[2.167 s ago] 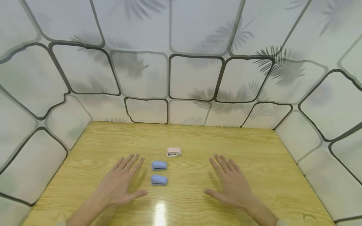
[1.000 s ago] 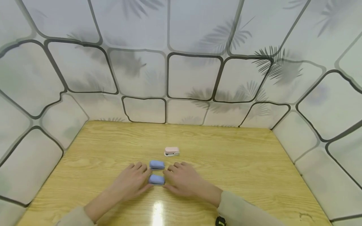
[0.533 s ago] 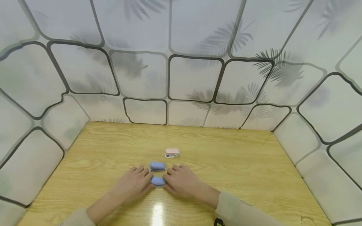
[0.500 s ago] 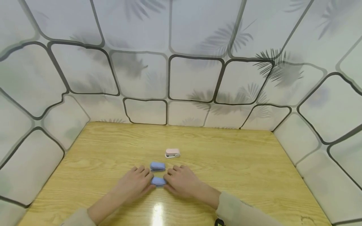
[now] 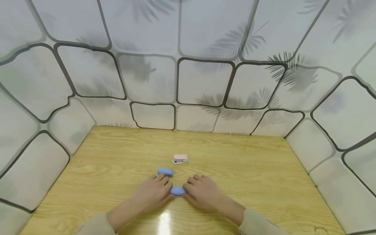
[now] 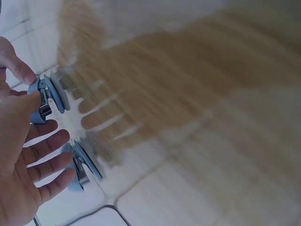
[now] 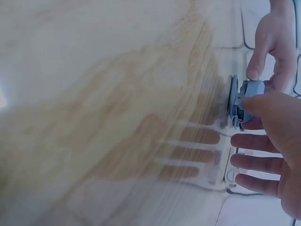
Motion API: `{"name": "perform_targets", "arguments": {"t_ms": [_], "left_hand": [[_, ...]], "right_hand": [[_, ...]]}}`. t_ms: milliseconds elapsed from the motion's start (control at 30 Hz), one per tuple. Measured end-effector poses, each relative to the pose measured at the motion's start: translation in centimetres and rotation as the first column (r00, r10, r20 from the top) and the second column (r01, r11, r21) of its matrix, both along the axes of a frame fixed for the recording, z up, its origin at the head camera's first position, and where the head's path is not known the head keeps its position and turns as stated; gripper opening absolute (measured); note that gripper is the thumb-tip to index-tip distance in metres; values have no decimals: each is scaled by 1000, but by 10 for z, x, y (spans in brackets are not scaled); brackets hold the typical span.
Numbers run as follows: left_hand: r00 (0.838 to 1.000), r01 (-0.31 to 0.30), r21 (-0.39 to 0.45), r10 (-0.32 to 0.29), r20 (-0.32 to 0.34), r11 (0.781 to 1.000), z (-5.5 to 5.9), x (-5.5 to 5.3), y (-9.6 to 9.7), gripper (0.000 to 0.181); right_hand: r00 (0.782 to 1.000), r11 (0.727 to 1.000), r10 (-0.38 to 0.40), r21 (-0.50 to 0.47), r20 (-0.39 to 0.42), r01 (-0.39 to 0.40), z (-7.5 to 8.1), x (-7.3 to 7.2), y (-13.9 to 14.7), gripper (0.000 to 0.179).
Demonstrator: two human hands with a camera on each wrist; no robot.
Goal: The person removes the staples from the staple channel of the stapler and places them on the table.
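Near blue stapler (image 5: 177,191): between your two hands, over the near half of the wooden table (image 5: 235,156), lengthwise left to right. Can't tell if its base touches the wood. Your left hand (image 5: 155,192) pinches its left end, thumb and index finger; your right hand (image 5: 204,192) pinches the right end likewise. Other fingers on both hands: spread, off this stapler. Second blue stapler (image 5: 165,172): on the table just beyond, a bit left, partly behind your left fingers; contact there unclear. Pink-and-white stapler (image 5: 180,159): farther from you, right of the second blue one, apart from both hands. Pale sleeves (image 5: 259,223) on your forearms. Light cloth (image 5: 202,81), dark-outlined blocks and leaf prints, behind the table and along both sides.
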State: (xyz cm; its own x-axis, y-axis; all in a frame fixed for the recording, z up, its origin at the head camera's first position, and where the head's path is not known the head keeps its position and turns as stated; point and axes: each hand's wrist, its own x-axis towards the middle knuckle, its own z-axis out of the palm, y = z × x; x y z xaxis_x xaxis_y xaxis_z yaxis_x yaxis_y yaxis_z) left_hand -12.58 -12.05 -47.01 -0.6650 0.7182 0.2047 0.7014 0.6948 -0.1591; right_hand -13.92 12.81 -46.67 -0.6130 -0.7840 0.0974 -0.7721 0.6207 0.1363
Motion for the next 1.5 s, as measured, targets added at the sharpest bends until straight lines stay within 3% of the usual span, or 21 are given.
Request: {"name": "perform_targets", "arguments": {"t_ms": [333, 600, 733, 1033, 1500], "left_hand": [[998, 62, -39, -63, -29, 997, 2, -8, 35, 34], [996, 81, -69, -83, -34, 994, 6, -22, 72, 37], [997, 70, -72, -71, -11, 995, 3, -30, 90, 38], [994, 36, -62, -30, 109, 997, 1, -42, 121, 39], [997, 45, -98, -38, 69, 994, 2, -61, 161, 42]], "right_hand": [[999, 995, -33, -90, 12, 34, -2, 4, 36, 23], [996, 987, -89, -133, 6, 89, 0, 1, 71, 20], [993, 982, -117, -152, 0, 116, 0, -1, 88, 20], [986, 970, -169, -176, -3, 166, 3, -5, 114, 20], [978, 960, -206, -204, -45, 193, 1, -18, 149, 22]]}}
